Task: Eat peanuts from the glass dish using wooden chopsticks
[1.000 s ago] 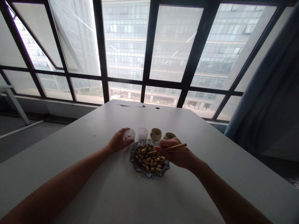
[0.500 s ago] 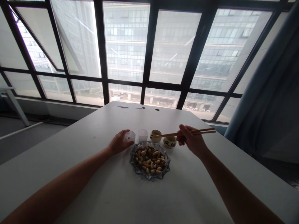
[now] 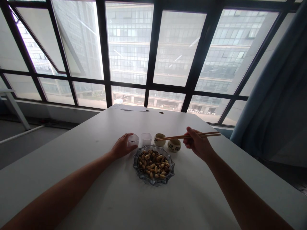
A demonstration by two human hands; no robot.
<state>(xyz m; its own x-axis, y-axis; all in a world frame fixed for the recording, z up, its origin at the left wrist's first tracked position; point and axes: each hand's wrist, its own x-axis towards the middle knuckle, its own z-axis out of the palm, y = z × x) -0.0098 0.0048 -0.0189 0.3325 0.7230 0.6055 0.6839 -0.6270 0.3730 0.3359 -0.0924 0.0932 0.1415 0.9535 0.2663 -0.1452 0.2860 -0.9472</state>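
My left hand (image 3: pixel 122 146) is curled round the side of a small translucent plastic cup (image 3: pixel 133 140), thumb in front, with a dark bit inside the cup. A second translucent cup (image 3: pixel 146 138) stands just to its right. In my right hand (image 3: pixel 196 142) is a pair of wooden chopsticks (image 3: pixel 176 137), pointing left. Their tips lie over the cream ceramic cup (image 3: pixel 160 142); whether they pinch anything is too small to tell. Nearest my right hand stands another cream cup (image 3: pixel 174 146) with dark written characters. In front is a scalloped glass bowl (image 3: pixel 154 182) of pistachios and darker seeds (image 3: pixel 154 166).
Everything stands on a white table (image 3: pixel 110 204). Sheets of paper (image 3: pixel 130 108) lie at its far end, close to two dark round holes. Large windows rise behind, a blue curtain (image 3: pixel 263 86) hangs at the right, and another white table (image 3: pixel 14 105) is at the left.
My right hand has shifted very slightly to the right, the chopsticks moving with it. My left hand stays on the plastic cup.
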